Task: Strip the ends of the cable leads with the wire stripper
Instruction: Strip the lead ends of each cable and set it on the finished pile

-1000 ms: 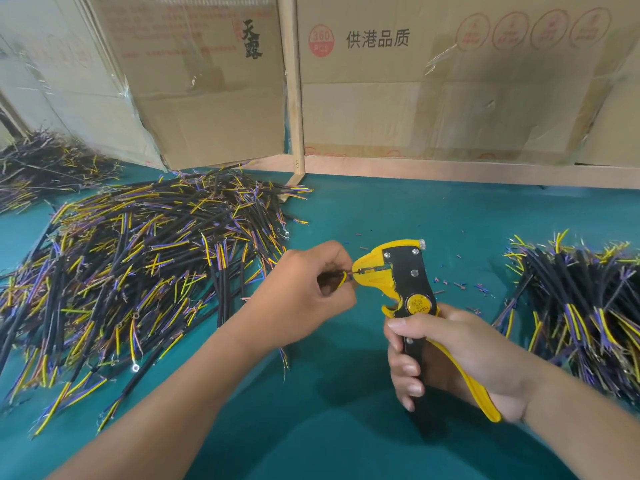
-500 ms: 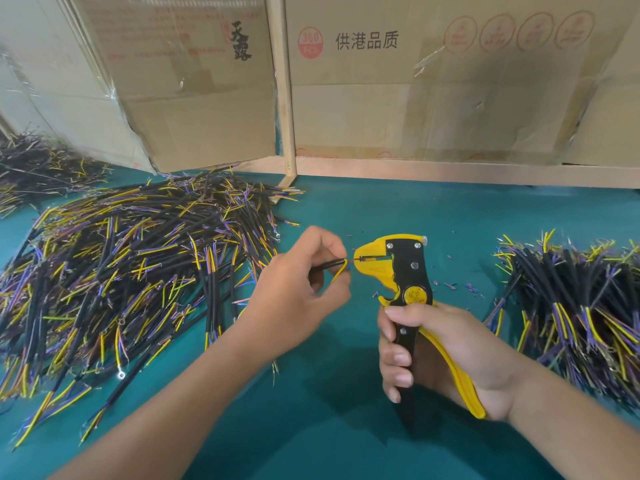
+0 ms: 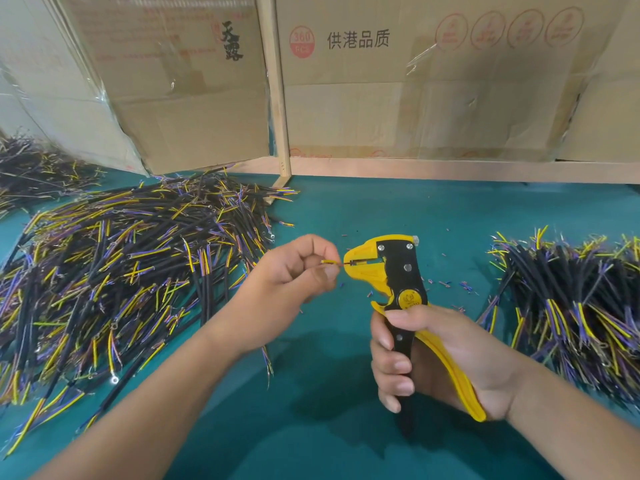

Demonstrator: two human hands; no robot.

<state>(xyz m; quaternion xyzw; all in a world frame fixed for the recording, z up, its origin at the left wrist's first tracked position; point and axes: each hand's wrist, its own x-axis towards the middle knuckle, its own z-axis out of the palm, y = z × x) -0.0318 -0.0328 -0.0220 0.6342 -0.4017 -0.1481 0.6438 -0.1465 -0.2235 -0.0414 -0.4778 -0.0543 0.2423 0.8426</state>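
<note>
A teal table (image 3: 346,209) carries a heap of black, yellow and purple cable leads (image 3: 121,271) left of the left hand (image 3: 291,282). The right hand (image 3: 446,358) grips the upright yellow-and-black wire stripper (image 3: 391,271), its head pointing left. The left hand pinches a yellow lead (image 3: 329,261) lying horizontally, its tip at the stripper's mouth.

Even, soft overhead light, faint shadows, sharp centre, wide-angle bending at edges.

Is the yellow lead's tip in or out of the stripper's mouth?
Out: the yellow lead, pinched by the left hand, ends just short of the wire stripper.
</note>
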